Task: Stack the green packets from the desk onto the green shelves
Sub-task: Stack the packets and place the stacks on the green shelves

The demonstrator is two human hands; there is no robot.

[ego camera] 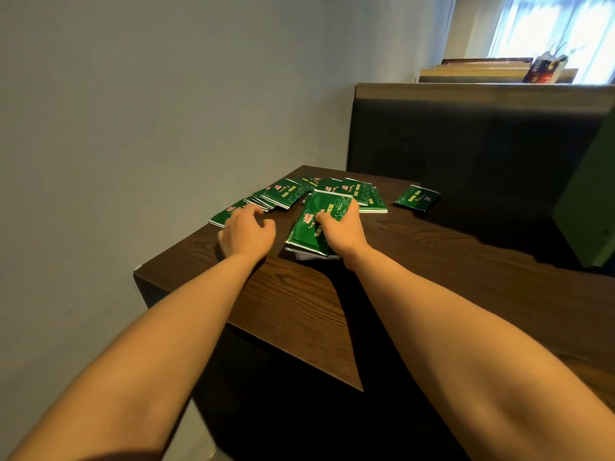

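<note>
- Fingers of the right hand (339,229) are gripping a stack of green packets (307,234), with the thumb lying on top and the stack resting on the bench (416,261).
- Left hand (248,232) is touching a flat packet (221,216) at the bench's left edge with loosely curled fingers; I cannot tell whether it is pinching it.
- Loose packets (286,194) are lying fanned out behind both hands, and a single packet (417,198) is lying apart to the right.

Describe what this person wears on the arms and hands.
The left forearm and right forearm are bare to the frame's edge, with no sleeve in view. The left hand and right hand wear no gloves. No ring, watch or bracelet shows on either.
</note>
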